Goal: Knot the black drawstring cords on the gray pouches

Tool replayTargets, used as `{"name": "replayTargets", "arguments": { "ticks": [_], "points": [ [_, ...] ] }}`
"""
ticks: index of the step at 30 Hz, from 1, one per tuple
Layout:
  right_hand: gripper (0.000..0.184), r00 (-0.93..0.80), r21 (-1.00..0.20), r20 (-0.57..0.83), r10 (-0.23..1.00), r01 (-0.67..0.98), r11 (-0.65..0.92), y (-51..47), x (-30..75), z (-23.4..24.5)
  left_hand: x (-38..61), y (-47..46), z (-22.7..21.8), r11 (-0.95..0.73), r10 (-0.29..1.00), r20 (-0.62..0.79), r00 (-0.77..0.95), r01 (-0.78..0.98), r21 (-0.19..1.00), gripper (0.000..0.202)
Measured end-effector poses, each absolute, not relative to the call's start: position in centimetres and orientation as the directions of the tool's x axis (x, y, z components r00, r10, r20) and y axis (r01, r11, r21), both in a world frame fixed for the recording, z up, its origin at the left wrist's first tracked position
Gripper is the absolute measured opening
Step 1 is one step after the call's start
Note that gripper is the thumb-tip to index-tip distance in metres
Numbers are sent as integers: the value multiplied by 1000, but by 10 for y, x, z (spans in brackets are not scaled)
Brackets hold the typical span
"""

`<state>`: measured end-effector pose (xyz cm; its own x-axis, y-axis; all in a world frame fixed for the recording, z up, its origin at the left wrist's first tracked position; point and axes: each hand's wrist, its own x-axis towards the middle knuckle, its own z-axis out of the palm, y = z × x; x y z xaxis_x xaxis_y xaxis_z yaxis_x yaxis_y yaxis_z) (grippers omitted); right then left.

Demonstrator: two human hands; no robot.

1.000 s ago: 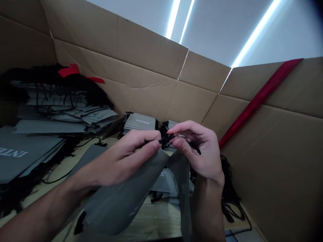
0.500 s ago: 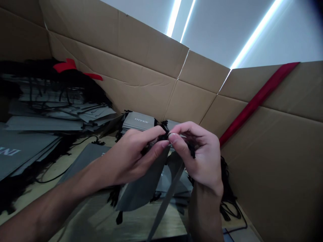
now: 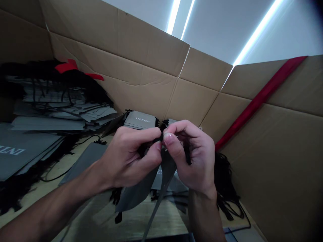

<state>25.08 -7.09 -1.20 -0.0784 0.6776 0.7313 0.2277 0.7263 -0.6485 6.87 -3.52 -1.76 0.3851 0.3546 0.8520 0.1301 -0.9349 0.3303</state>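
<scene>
My left hand [image 3: 133, 156] and my right hand [image 3: 193, 158] meet in the middle of the head view, fingertips almost touching. Both are closed, thumb against index finger, pinching a black cord [image 3: 161, 137] between them. More black cord shows inside the curled fingers of the right hand. Below the hands hangs a grey fabric drawstring bag [image 3: 138, 193], with a dark knot at its lower corner. The fingers hide most of the cord and the top of the bag.
Grey bags with black cords lie in a tall pile [image 3: 47, 122] at left. A smaller INTEX-printed stack [image 3: 140, 120] stands behind my hands. Black cords [image 3: 224, 181] bunch at right. Cardboard walls [image 3: 146, 67] enclose the table, with a red strap [image 3: 262, 101] across one.
Both hands have shifted slightly left, still pinching the cord, and their fingertips have drawn closer. The view has moved a little.
</scene>
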Motion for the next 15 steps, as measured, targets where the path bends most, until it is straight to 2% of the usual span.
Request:
{"name": "replayTargets", "arguments": {
  "ticks": [5,10,15],
  "points": [
    [22,-105,-665,716,690,199,720,-71,258,-10,66,-36,-17,-943,332,844,421,182,280,27],
    [26,-130,-662,707,696,225,715,-70,261,-8,68,-35,-19,-952,299,821,487,209,223,14],
    [20,-36,-645,741,671,241,725,-67,263,-5,68,-34,-18,-928,372,788,490,200,314,22]
  ]
}}
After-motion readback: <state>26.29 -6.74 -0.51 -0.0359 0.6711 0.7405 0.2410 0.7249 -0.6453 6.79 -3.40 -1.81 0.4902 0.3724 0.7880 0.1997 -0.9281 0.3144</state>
